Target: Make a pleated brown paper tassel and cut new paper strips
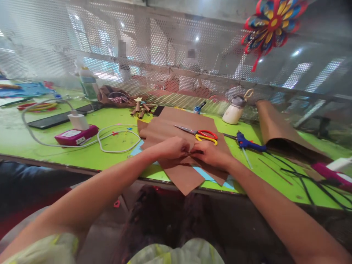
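My left hand [176, 147] and my right hand [208, 154] meet over a stack of brown paper sheets [185, 179], fingertips almost touching. Both are closed in a pinch on brown paper, most of which the fingers cover. Scissors [206, 135] with red and yellow handles lie on the sheets just beyond my right hand. Light blue paper [205, 174] shows from under the stack. To the right of the paper rests a blue glue gun [249, 143] with a glue stick in its back.
Left on the green table [121, 161] are a magenta power strip [77, 135] with a white charger and looping cable. Small rolled paper tubes [141, 110] lie behind. A white bottle [233, 110] and a large brown paper roll [286, 128] stand right, near black cords [302, 183].
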Available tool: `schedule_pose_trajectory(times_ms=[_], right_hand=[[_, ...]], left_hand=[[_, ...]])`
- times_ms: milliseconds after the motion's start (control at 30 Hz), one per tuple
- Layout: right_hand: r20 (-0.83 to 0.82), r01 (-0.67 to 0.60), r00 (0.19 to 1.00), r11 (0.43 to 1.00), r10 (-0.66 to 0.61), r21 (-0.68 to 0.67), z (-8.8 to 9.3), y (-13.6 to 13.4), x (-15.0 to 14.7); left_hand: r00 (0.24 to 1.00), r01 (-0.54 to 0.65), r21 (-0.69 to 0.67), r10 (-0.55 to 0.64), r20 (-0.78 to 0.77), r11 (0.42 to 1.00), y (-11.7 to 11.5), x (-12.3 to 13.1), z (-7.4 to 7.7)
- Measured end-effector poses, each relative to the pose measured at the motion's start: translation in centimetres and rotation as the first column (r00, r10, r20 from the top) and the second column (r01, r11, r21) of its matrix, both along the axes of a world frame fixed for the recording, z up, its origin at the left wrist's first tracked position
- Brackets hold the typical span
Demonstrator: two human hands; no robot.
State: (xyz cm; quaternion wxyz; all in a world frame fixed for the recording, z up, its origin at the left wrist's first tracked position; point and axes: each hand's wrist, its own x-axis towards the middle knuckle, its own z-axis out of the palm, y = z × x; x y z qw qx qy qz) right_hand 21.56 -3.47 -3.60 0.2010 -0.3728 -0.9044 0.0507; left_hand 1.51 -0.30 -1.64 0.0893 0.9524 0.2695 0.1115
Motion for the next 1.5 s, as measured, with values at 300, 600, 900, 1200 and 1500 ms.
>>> schedule_pose_trajectory(times_ms=[300,600,900,1200,1500], right_hand=[[0.112,0.031,0.993,0.999,-0.035,0.040,0.8,-0.7,0.7],[0.140,0.031,0.990,0.999,-0.030,-0.008,1.3,-1.3,2.1],[0.245,0.055,0.964,0.979,-0.103,0.197,0.5,-1.9,-0.4],[0.231,0.046,0.968,0.978,-0.094,0.205,-0.4,-1.9,0.3],[0.304,0.056,0.941,0.956,-0.147,0.288,-1.0,-2.7,1.5]], left_hand=[[0.997,0.002,-0.074,-0.007,-0.073,0.997,0.0,-0.4,0.3],[0.997,0.061,-0.244,-0.072,-0.033,0.968,1.3,-1.3,0.2],[0.995,0.002,0.043,0.002,-0.099,0.999,0.3,-0.1,0.1],[0.988,0.066,0.157,-0.043,-0.145,0.985,-0.1,-0.2,-0.2],[0.977,0.057,0.206,-0.013,-0.211,0.977,-0.5,-0.4,0.2]])
